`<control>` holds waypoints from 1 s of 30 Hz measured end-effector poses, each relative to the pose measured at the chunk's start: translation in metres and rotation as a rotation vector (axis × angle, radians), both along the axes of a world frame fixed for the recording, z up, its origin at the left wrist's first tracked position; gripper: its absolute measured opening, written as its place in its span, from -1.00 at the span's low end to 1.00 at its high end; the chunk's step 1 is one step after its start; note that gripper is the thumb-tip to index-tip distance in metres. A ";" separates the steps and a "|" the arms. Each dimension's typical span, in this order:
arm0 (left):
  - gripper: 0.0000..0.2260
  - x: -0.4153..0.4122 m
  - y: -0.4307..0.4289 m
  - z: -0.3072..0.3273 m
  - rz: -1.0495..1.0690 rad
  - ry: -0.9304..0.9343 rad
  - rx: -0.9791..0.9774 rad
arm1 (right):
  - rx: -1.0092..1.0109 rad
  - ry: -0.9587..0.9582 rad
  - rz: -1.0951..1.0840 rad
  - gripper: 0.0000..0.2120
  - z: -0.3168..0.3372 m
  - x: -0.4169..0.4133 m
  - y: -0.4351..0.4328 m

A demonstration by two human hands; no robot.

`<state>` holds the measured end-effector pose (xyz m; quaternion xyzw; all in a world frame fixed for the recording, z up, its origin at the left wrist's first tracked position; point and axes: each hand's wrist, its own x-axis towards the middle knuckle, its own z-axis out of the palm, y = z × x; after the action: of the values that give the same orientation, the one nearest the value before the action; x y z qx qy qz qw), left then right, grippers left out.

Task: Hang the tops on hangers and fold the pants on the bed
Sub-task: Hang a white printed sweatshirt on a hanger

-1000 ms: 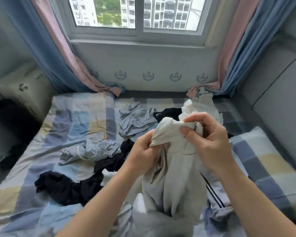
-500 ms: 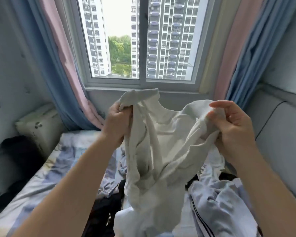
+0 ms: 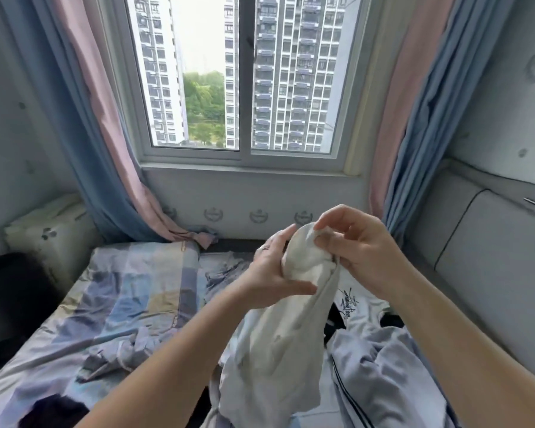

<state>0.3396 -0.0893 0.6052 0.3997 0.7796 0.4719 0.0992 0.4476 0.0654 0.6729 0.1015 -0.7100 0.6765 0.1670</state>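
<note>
Closest in, the cream garment (image 3: 278,350) hangs as one long twisted drape from the hands down towards the bottom of the view, its lower end resting among the clothes at the near edge of the bed (image 3: 130,288). Half a second ago it was stretched wide in front of the glass, one hand at each top corner. Now the hands have dropped and come close together, and the top of the cloth is bunched into a rounded wad between them. The left hand (image 3: 275,273) cups that wad from the side, fingers up along it and thumb beneath. The right hand (image 3: 362,251) pinches a fold at its crown between thumb and fingertips. I take this as gathering after a quick look at the piece, probably hunting for a neck opening or a waistband. Whether it is a top or pants I cannot tell from this bundle. No hanger is in view, so if it is a top, one has yet to be fetched. Just beside the drape on the right lies a pale striped garment (image 3: 383,375), with a white printed garment (image 3: 362,307) beyond it. To the left are a black garment (image 3: 53,410) and a crumpled grey-blue garment (image 3: 127,350), all unsorted, so the job looks barely begun. Farther off are a pillow (image 3: 49,233), the curtains (image 3: 87,118) and the window (image 3: 244,88).
</note>
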 end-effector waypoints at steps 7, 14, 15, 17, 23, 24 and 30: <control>-0.83 0.000 0.007 -0.027 0.169 0.029 0.159 | 0.173 0.006 -0.133 -0.59 0.002 0.008 0.030; -0.83 0.013 0.021 0.023 0.214 -0.032 0.317 | 0.664 -0.220 -0.197 -0.71 -0.018 0.009 0.052; -0.84 0.014 0.022 0.031 0.215 -0.052 0.346 | 0.786 -0.229 -0.292 -0.75 -0.026 0.007 0.056; -0.84 0.014 0.018 0.047 0.246 -0.105 0.431 | 0.882 -0.267 -0.466 -0.88 -0.047 0.003 0.062; -0.80 0.006 0.003 0.063 0.290 -0.111 0.506 | 0.844 -0.620 -0.658 -0.81 -0.129 0.009 0.085; -0.82 0.004 0.001 0.061 0.306 -0.113 0.496 | 0.824 -0.665 -0.676 -0.79 -0.136 0.011 0.088; -0.84 -0.009 -0.005 0.028 0.395 -0.195 0.375 | 0.469 -0.676 -0.560 -0.76 -0.126 0.007 0.084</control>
<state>0.3303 -0.0945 0.6331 0.2042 0.7284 0.6540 0.0040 0.4550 0.1489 0.5468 -0.2832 -0.8576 0.4227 0.0754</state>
